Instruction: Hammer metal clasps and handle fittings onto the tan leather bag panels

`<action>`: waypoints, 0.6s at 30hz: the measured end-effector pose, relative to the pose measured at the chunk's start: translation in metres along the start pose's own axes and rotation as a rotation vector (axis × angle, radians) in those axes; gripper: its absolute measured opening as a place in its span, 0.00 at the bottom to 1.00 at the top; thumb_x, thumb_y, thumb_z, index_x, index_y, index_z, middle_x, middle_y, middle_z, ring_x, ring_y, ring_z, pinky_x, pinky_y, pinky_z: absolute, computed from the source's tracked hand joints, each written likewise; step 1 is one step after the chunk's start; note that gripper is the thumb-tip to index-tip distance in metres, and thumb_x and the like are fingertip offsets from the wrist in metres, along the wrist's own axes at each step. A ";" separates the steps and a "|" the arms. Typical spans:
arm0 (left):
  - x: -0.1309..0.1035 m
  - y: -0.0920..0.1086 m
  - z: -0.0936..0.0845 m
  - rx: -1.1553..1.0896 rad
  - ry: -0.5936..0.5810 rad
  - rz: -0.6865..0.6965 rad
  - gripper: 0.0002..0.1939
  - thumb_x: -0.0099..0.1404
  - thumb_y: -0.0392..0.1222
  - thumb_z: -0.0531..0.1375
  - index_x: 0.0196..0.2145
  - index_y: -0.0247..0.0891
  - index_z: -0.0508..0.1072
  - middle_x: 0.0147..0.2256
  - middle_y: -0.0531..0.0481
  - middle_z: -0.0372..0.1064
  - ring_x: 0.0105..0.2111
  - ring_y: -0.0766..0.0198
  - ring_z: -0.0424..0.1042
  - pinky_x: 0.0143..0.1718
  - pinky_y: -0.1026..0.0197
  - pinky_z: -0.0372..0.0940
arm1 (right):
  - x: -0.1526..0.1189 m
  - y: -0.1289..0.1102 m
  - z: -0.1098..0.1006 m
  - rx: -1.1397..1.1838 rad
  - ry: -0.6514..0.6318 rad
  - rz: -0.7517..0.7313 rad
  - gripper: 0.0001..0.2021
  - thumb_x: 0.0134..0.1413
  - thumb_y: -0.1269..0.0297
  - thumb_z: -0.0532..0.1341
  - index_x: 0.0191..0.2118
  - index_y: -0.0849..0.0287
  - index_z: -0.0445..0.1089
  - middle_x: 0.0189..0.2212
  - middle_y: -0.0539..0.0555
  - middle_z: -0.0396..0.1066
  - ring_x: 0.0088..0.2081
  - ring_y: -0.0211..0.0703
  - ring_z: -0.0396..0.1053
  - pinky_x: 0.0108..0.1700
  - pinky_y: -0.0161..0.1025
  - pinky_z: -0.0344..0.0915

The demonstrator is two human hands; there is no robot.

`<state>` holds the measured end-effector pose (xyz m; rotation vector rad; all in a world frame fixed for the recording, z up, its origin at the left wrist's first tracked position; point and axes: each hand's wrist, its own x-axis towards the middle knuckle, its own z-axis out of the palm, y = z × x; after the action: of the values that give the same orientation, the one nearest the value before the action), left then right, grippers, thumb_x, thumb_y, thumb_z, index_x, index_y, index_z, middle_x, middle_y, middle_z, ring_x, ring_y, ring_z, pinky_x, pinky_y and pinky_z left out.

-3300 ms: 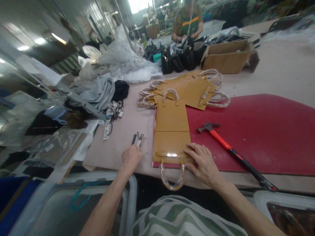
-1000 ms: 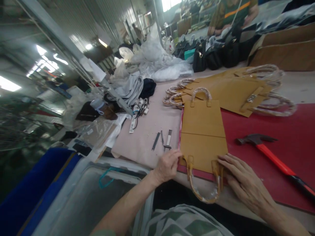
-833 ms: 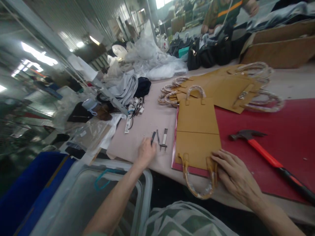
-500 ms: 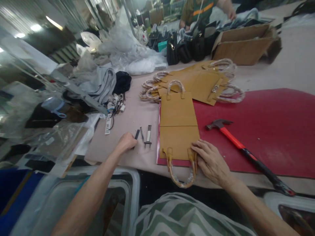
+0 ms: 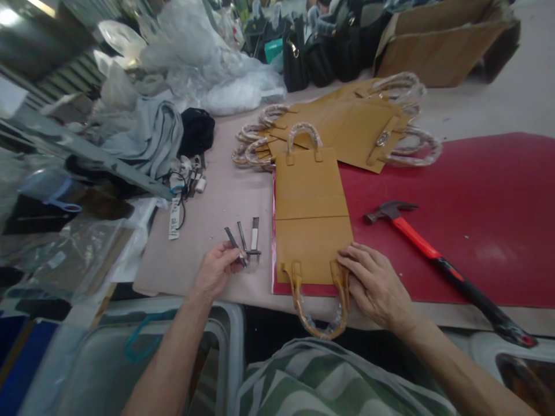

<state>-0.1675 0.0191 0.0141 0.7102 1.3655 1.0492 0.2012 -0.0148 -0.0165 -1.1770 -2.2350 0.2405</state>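
Presently, left hand [image 5: 215,270] pinches dark strip [image 5: 232,238], fingers nearly closed; tan panel [image 5: 310,237] lies to its right, long axis pointing away, touched by loosely open right hand [image 5: 379,287].

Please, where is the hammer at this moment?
In the head view, the hammer lies mostly on the red mat, to the right of the right hand.

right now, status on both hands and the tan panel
Left hand shut on dark strip. Right hand on tan panel, lower right corner. Nearby: hammer on red mat, right of panel.

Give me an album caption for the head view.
Left hand pinches a slim dark tool; right hand rests on a tan panel.
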 end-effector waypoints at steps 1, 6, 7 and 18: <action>-0.002 -0.002 0.007 -0.045 -0.014 0.009 0.26 0.47 0.46 0.75 0.40 0.33 0.71 0.30 0.51 0.77 0.27 0.66 0.76 0.29 0.66 0.72 | 0.000 0.000 0.000 0.001 -0.002 0.006 0.18 0.61 0.72 0.55 0.55 0.60 0.70 0.55 0.63 0.70 0.61 0.59 0.62 0.61 0.62 0.64; -0.011 -0.013 0.045 -0.147 -0.086 0.067 0.25 0.50 0.44 0.74 0.41 0.37 0.70 0.33 0.50 0.79 0.32 0.60 0.80 0.36 0.58 0.75 | 0.001 0.000 0.000 0.005 -0.010 0.031 0.19 0.60 0.72 0.55 0.55 0.57 0.71 0.55 0.60 0.71 0.60 0.58 0.64 0.60 0.61 0.65; -0.012 -0.016 0.052 -0.143 -0.106 0.095 0.24 0.51 0.44 0.74 0.41 0.37 0.70 0.34 0.50 0.79 0.33 0.59 0.80 0.38 0.57 0.76 | 0.002 -0.001 0.000 0.009 -0.009 0.032 0.19 0.60 0.72 0.55 0.55 0.57 0.71 0.55 0.60 0.71 0.60 0.57 0.63 0.60 0.61 0.65; -0.024 -0.034 0.113 0.069 -0.254 0.371 0.09 0.62 0.37 0.68 0.39 0.36 0.73 0.39 0.46 0.79 0.41 0.60 0.80 0.48 0.57 0.76 | 0.002 -0.002 -0.003 0.015 -0.048 0.036 0.19 0.59 0.70 0.55 0.56 0.60 0.69 0.56 0.63 0.69 0.60 0.60 0.62 0.60 0.61 0.63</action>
<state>-0.0487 0.0027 0.0078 1.1387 1.0765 1.1572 0.2007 -0.0145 -0.0128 -1.2159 -2.2512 0.3020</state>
